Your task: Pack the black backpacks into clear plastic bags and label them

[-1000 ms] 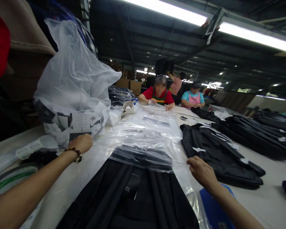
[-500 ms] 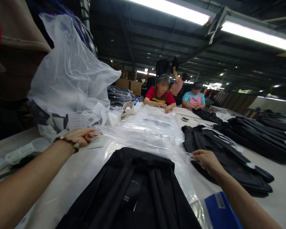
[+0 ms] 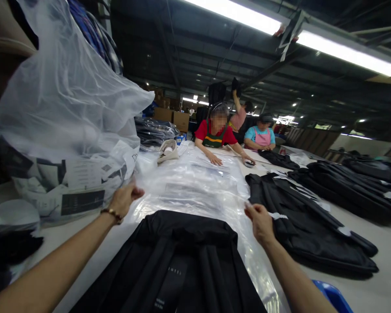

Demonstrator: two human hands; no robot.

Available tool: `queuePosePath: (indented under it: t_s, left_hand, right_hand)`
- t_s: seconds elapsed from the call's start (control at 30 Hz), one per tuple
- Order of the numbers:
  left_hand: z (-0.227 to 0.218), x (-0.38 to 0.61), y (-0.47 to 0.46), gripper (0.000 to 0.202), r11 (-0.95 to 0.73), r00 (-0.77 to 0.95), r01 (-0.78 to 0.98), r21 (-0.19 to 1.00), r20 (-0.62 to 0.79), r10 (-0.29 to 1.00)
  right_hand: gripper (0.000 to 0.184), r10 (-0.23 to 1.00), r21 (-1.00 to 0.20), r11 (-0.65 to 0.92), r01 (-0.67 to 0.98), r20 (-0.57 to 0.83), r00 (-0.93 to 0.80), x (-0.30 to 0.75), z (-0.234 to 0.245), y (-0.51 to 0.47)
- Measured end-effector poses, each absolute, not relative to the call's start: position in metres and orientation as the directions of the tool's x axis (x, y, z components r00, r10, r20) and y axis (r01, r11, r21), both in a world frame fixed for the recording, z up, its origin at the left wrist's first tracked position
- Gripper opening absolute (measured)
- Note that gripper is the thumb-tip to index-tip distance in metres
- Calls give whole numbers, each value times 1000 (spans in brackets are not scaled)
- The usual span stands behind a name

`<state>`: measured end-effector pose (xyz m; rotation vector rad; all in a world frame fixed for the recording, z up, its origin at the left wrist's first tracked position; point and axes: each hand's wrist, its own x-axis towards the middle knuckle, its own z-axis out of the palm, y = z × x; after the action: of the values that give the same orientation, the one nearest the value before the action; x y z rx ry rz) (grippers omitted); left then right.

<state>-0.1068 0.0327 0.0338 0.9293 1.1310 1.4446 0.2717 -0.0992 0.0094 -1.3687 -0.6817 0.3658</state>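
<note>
A black backpack (image 3: 195, 243) lies in front of me, straps up, with a dark label between the straps. Beyond its top, a clear plastic bag (image 3: 195, 195) spreads over the table and runs down the backpack's right side. My left hand (image 3: 125, 199), a beaded bracelet at its wrist, is closed in a pinch at the bag's left edge; its fingertips are slightly blurred. On the opposite side, my right hand (image 3: 260, 221) pinches the bag's right edge between thumb and fingers. Both hands are beyond the backpack's top corners.
A translucent sack (image 3: 68, 130) of paper tags stands at left. On the right lie a black bag (image 3: 306, 226) with white tags and a stack of black bags (image 3: 352, 187). A blue object (image 3: 332, 295) shows beside my right forearm. Co-workers (image 3: 215, 130) are across the table.
My hands have come closer together, pinching the plastic bag. The view has shifted, showing more of the tag sack and less of the blue object. A co-worker's arm reaches out to a roll.
</note>
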Motion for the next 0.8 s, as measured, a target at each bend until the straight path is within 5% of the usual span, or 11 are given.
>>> queuePosePath:
  t_s: [0.1,0.23,0.4,0.6,0.8]
  left_hand:
    - [-23,-120,10,38,125,-69,-40,991,-127,989]
    - [-39,-130,-1,44,168,40,212,963,-180,983]
    - [-19,-124,-10,59,-13,155,705,709,-136,979]
    - [-10,-121,-29,59,-3,188,718,696,-191,963]
    - [0,-141,-57,61,24,191,720,694,-230,954]
  right_hand:
    - [44,723,-959,-77,273,135,678,259,-40,-121]
    - [43,794,-852,-239,466,105,599,255,-50,-128]
    - [48,852,-768,-334,547,3,524,254,-41,-132]
    - [51,836,-780,-459,426,-217,503,245,-37,-160]
    - [53,775,-836,-461,298,-215,594,233,-35,-199]
